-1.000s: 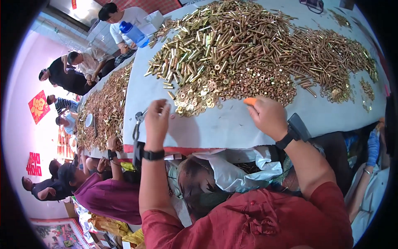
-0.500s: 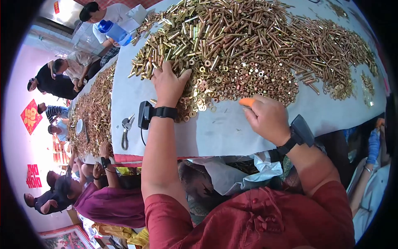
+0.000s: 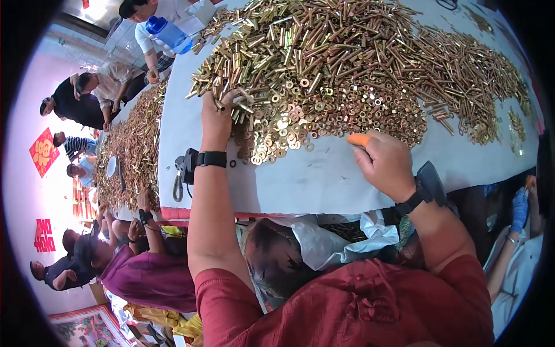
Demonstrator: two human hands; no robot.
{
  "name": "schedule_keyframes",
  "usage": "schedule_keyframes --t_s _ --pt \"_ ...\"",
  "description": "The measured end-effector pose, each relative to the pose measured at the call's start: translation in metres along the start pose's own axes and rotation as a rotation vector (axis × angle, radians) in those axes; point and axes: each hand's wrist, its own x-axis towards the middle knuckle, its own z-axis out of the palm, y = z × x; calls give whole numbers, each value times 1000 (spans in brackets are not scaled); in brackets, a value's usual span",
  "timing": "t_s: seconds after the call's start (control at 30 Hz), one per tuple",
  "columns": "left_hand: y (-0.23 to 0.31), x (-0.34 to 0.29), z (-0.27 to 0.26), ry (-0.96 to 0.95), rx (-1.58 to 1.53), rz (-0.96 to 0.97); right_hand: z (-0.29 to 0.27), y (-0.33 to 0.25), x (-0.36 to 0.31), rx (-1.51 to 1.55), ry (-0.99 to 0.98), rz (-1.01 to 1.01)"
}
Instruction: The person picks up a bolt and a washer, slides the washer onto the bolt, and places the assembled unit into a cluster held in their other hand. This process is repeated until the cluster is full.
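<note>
Brassy metal tubes (image 3: 352,52) lie heaped beyond flat round washers (image 3: 281,134)

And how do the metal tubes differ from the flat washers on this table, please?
Shape: the metal tubes are long and narrow, while the flat washers are thin rings. Place: the metal tubes cover most of the heap, while the flat washers lie mainly along its near edge. Contact: the left hand has its fingers among metal tubes, while many flat washers lie to its right. Both look shiny and gold-toned.

The pale pinkish wall (image 3: 24,191) on the left bears a red diamond hanging (image 3: 44,149), a red cut-out ornament (image 3: 44,235) and, nearer, a framed picture (image 3: 92,331). Bright light (image 3: 62,199), possibly from a doorway, washes over it.
</note>
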Motion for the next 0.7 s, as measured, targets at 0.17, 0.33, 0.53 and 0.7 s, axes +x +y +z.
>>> schedule_keyframes --t_s 0.17,0.33,0.53,0.7 --pt "-8 -8 -25 49 -77 -84 -1 -3 1 8 -4 2" --pt "-24 -22 -45 69 -173 -138 0 -4 1 12 2 -8" --pt "-34 -17 -53 -56 -29 -205 -1 -4 0 4 -8 12" --pt "-29 -22 -43 138 39 -242 0 -4 1 27 11 -14"
